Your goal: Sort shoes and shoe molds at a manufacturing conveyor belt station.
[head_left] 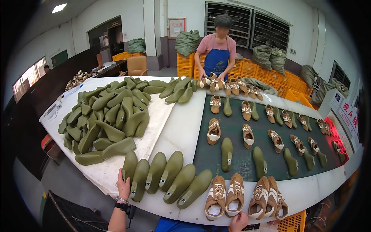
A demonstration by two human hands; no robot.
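Observation:
My left hand [123, 188] is closed around the heel end of a green shoe last [130, 164], the leftmost in a front row. Several more lasts [172, 170] lie side by side to its right, toes pointing away from me. My right hand [239, 222] is at the table's near edge, just below a brown-and-white sneaker [234, 195]; its fingers are too bunched and small to read. Beside that sneaker stand another one [215, 198] on the left and several [266, 197] on the right. A large heap of green lasts [108, 112] covers the left part of the table.
A dark green conveyor belt [241, 172] carries spaced sneakers and lasts toward a red-lit opening [337, 133] at the right. Across the table a person in a blue apron [216, 60] handles sneakers. Yellow crates [270, 79] line the back wall; another crate [291, 223] sits below the near edge.

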